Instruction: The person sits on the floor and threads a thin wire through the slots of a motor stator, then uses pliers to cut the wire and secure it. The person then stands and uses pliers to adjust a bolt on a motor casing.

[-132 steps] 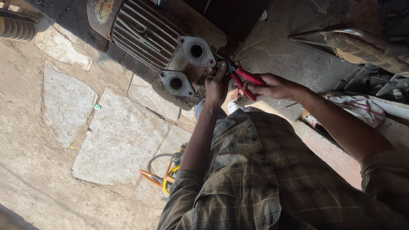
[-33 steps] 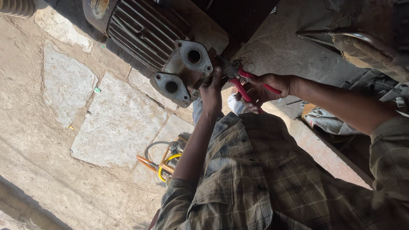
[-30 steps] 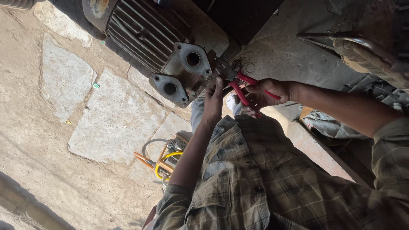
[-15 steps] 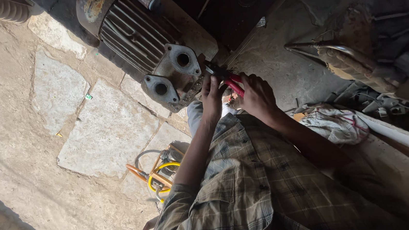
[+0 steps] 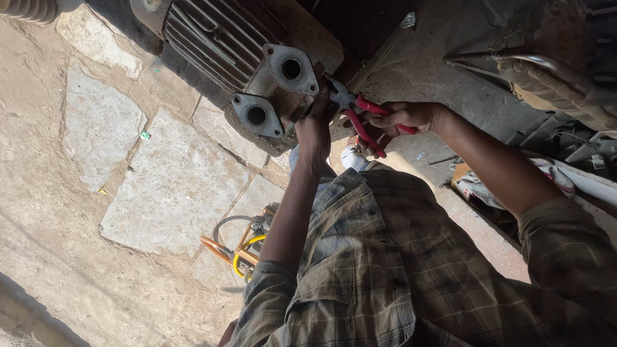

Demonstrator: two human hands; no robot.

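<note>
Nearest the camera is the person's plaid shirt [image 5: 405, 276], filling the lower middle and right of the view, both sleeves pushed up the forearms. From it the left arm rises straight up to the left hand [image 5: 313, 125], whose fingers are curled and pressed against the lower edge of the metal engine casing [image 5: 240, 47]; whether it pinches some small part there cannot be told. The right arm comes in from the lower right, and the right hand [image 5: 410, 118] is closed around the red handles of a pair of pliers [image 5: 359, 114]. The pliers point up and left, their dark nose touching the casing just beside the left hand's fingertips.

The casing is ribbed, with two grey flanges [image 5: 273, 92], each with a round hole, facing the camera. It sits at the top middle, over a stone-paved floor [image 5: 163, 192]. On that floor, left of the left forearm, lies a small coil of orange and yellow hoses [image 5: 237, 249]. No container shows.

Against half a second ago, the right hand has slid further back along the handles, so more red shows, and the casing sits higher and further right in the view.
</note>
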